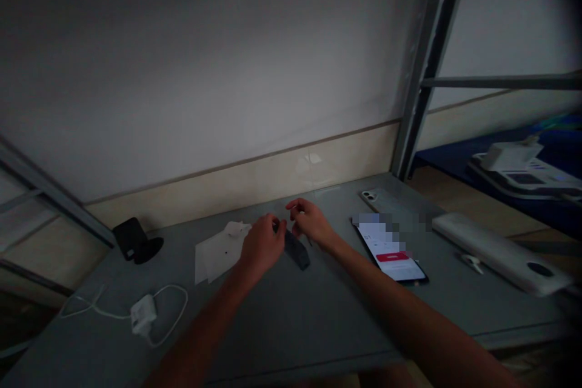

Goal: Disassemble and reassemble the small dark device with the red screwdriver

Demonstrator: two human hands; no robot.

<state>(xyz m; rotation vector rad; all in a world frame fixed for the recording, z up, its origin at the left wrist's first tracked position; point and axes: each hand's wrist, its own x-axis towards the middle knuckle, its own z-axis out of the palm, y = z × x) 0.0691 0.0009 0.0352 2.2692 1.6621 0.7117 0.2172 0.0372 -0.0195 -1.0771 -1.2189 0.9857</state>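
Observation:
A dark grey, narrow, box-like object (297, 251) lies slanted on the grey tabletop (291, 321) in front of me. My left hand (266, 241) is closed at its far end, thumb and fingers pressed together there. What the object is, I cannot make out in the dim light. Just to its right, my right hand (311, 222) hovers with curled fingers, thumb close to the index finger. Anything in that pinch is too small to name. White paper sheets (218, 254) with tiny dark specks on them lie left of my left hand.
A lit tablet-like screen (386, 254) and a pale phone (377, 199) lie to the right, beside a long white case (495, 248). On the left are a black stand (136, 239) and a white charger (143, 314) with its cable. A metal post (416, 97) rises at the back right.

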